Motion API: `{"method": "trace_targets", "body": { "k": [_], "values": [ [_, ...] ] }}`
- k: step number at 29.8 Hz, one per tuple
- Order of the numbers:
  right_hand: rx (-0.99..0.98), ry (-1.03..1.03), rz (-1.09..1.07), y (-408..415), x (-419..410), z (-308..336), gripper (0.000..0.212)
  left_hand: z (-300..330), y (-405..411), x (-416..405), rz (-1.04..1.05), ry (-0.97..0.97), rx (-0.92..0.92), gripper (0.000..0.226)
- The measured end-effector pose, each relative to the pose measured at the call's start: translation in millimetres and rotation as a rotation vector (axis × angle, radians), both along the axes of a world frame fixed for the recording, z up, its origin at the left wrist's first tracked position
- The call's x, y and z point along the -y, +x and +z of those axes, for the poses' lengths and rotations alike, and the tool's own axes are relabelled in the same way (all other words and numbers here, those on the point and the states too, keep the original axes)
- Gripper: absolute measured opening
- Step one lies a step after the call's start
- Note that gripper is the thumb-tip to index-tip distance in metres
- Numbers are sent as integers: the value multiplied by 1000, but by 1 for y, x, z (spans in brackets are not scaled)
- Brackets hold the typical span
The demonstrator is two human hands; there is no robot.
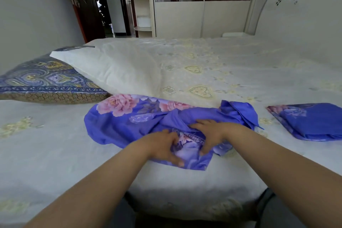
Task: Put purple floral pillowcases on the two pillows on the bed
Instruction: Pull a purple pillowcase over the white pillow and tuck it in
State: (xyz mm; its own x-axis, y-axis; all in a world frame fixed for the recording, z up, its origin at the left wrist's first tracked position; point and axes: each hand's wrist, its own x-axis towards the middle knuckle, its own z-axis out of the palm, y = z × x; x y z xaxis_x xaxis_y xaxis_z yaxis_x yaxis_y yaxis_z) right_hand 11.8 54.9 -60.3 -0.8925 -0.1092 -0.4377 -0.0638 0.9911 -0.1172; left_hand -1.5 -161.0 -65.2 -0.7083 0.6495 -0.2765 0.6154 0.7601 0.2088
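Both grips, left hand (162, 146) and right hand (209, 133), pinch the rumpled, smooth purple floral pillowcase (129, 118) on the bed (222, 65). Beyond them lies a plump white pillow (118, 68); right, a folded pillowcase (312, 120).

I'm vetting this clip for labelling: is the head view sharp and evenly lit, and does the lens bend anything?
Head view: soft, even daylight, no hard shadows or glare; wide-angle bending curves the headboard and door; both hands, left hand and right hand, on the purple pillowcase, look slightly soft; far wardrobe hazy.
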Motion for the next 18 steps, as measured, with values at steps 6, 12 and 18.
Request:
{"method": "trace_targets", "body": {
  "k": [6,12,18],
  "values": [
    [-89,136,-88,0,-19,-6,55,-6,-8,7,161,312,-368,13],
    [-905,-228,-487,6,-32,17,35,72,-31,56,654,1471,-453,22],
    [-321,-161,41,34,-6,33,7,95,-16,107,629,336,-396,53]
  ]
}}
